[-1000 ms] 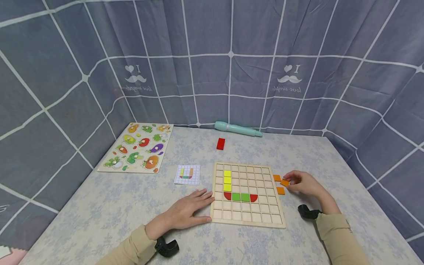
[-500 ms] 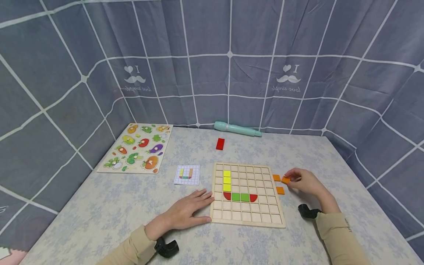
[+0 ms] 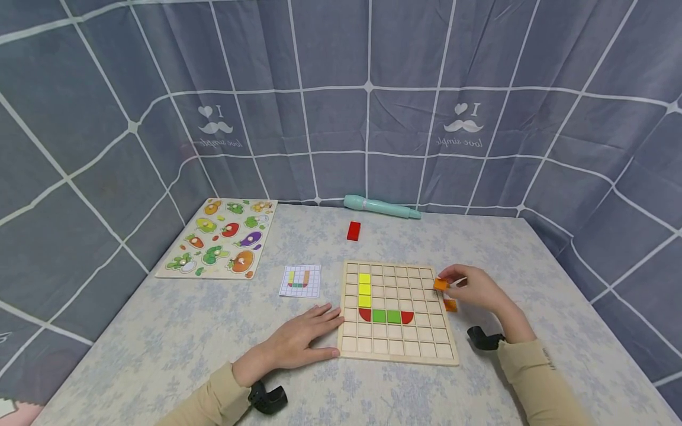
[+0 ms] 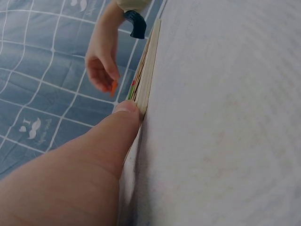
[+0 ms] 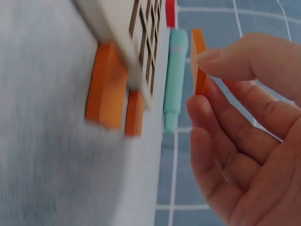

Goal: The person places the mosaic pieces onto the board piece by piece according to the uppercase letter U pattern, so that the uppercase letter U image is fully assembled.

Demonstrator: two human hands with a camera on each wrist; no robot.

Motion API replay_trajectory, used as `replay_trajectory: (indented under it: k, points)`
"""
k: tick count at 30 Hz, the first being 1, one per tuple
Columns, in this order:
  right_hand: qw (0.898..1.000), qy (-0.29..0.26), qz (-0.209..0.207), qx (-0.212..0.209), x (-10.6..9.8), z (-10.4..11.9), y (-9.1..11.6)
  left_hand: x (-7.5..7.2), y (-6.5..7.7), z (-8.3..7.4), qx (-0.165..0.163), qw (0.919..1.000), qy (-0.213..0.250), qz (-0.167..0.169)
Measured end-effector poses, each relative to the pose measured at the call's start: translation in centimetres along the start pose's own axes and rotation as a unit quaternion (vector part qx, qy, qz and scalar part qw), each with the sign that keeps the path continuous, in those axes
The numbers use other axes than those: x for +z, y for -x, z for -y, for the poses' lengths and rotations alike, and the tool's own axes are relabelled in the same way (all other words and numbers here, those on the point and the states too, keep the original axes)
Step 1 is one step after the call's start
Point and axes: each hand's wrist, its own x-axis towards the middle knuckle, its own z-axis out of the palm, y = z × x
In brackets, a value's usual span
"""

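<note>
My right hand (image 3: 476, 290) pinches an orange square tile (image 3: 440, 284) between thumb and fingers, raised at the right edge of the wooden grid board (image 3: 396, 350). In the right wrist view the held tile (image 5: 200, 61) stands on edge, clear of the table. Two more orange tiles (image 5: 106, 89) lie against the board's side there. My left hand (image 3: 301, 337) lies flat, its fingertips and thumb at the board's left edge. Set in the grid are yellow squares (image 3: 364, 290) in a column, then a bottom row of green squares (image 3: 386, 318) between two rounded red pieces (image 3: 407, 318).
Left of the board lies a small pattern card (image 3: 301, 281) with a coloured U shape. A vegetable puzzle board (image 3: 213, 251) sits at the back left. Behind the grid board are a red block (image 3: 354, 231) and a teal pen-shaped object (image 3: 380, 206), near the curtain (image 3: 330, 118).
My right hand has picked the orange tile up off the table and carried it left to the board's edge. The left hand has stayed in place.
</note>
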Motion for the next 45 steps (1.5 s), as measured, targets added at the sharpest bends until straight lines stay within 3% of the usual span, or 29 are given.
replay_trajectory:
  k: [10, 21, 45]
  points:
    - [0.997, -0.009, 0.047, -0.055, 2.0, 2.3, -0.4, 0.0, 0.0, 0.0, -0.006, 1.0000, -0.001, 0.004]
    - [0.992, -0.013, 0.075, -0.101, 3.6, 3.3, -1.1, 0.0, 0.1, 0.1, -0.008, 0.9999, 0.000, 0.007]
    - [0.989, -0.014, 0.113, -0.099, 4.5, 2.9, -1.1, 0.1, -0.1, 0.1, -0.009, 0.9999, -0.003, 0.007]
